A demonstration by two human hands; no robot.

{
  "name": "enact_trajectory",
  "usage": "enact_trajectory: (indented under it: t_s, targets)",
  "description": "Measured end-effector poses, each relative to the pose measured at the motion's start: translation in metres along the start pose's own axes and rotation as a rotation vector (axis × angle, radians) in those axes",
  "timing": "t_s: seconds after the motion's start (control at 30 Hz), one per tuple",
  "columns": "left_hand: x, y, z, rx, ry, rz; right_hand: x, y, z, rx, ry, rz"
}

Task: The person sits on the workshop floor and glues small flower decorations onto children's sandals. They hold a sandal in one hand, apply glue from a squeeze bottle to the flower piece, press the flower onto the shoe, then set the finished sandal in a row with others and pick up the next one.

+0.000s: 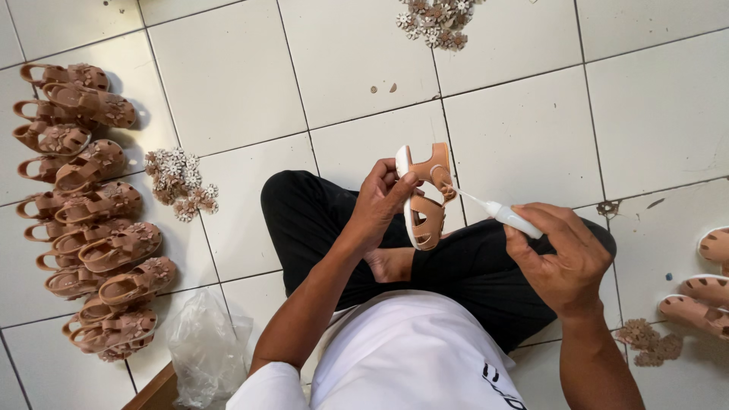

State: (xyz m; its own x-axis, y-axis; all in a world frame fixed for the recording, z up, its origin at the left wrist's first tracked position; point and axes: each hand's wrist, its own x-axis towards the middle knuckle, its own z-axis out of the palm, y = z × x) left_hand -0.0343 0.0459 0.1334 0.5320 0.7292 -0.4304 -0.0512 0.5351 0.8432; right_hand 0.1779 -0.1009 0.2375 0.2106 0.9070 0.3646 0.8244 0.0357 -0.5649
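A person seated cross-legged on a white tiled floor [524, 129] grips a small tan sandal [425, 196] in the left hand [383, 201], fingers clamped around its white-edged sole, holding it upright above the lap. The right hand [562, 262] is closed around a slim white glue applicator [507, 216], whose fine nozzle touches the sandal's upper strap from the sandal's 3 o'clock side. At 9 o'clock from the sandal, a long double row of finished tan sandals [91, 212] lies along the floor, with a heap of small flower trims [178, 182] just beside it. A second heap of flower trims [437, 19] sits at 12 o'clock. More sandals [706, 292] rest at 4 o'clock, and a crumpled clear plastic bag [205, 353] lies at 8 o'clock.
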Motion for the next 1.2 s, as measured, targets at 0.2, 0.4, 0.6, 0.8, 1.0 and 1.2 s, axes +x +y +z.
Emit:
enact_trajectory:
  t_s: [0.2, 0.4, 0.6, 0.8, 1.0, 1.2]
  targets:
    - [0.0, -0.001, 0.001, 0.001, -0.003, -0.021, 0.002, 0.0, 0.004, 0.001, -0.003, -0.016]
    - [0.0, -0.001, 0.001, -0.007, -0.003, -0.022, 0.003, -0.003, 0.003, 0.005, 0.01, -0.017]
    - [0.001, 0.0, 0.001, 0.005, 0.012, -0.051, 0.005, -0.001, 0.007, 0.025, 0.031, 0.006]
    - [0.0, 0.0, -0.002, -0.024, 0.008, -0.069, -0.001, 0.001, 0.007, 0.065, 0.023, 0.065]
    - [0.001, 0.002, -0.008, -0.08, 0.014, -0.07, -0.004, 0.052, 0.039, 0.148, 0.21, 0.383]
    - [0.001, 0.005, -0.01, -0.098, 0.047, -0.148, 0.02, 0.16, 0.131, 0.453, 0.191, 0.665]
